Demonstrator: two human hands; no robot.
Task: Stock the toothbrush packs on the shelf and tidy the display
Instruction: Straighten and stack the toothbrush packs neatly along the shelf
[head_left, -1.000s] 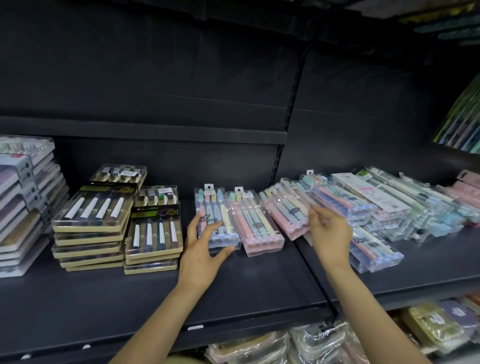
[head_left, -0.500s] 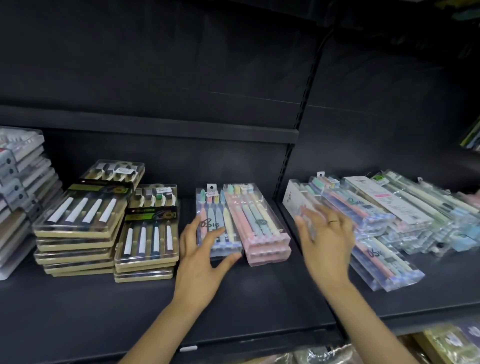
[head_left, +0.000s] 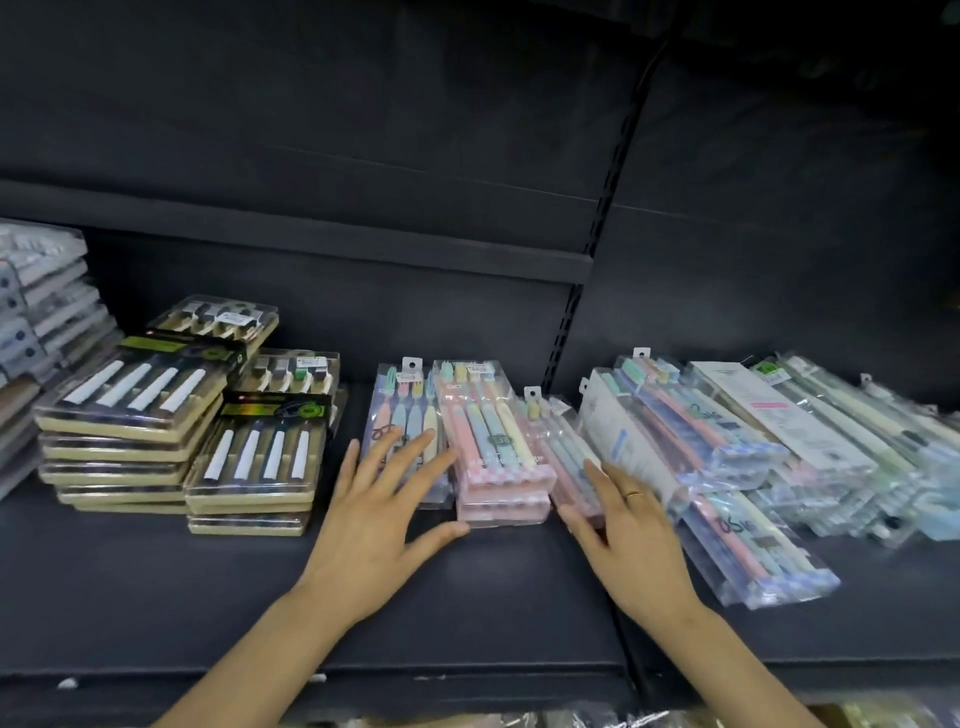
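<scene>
- Pink, glossy blister packs — pink stack (head_left: 496, 470) at mid-shelf, long axis running near to far, hang tabs at the far end.
- Left hand (head_left: 379, 512): fingers spread and straight, lying on the clear pastel pack (head_left: 408, 415) just left of the stack; thumb at the stack's near corner.
- Right hand (head_left: 631, 535): fingers extended, gripping nothing, touching a tilted pack (head_left: 563, 452) leaning on the stack's right side — the nearer hand to square it up.
- Dark metal shelf (head_left: 467, 613); rigid gold-tray packs (head_left: 260, 447) far left.
</scene>
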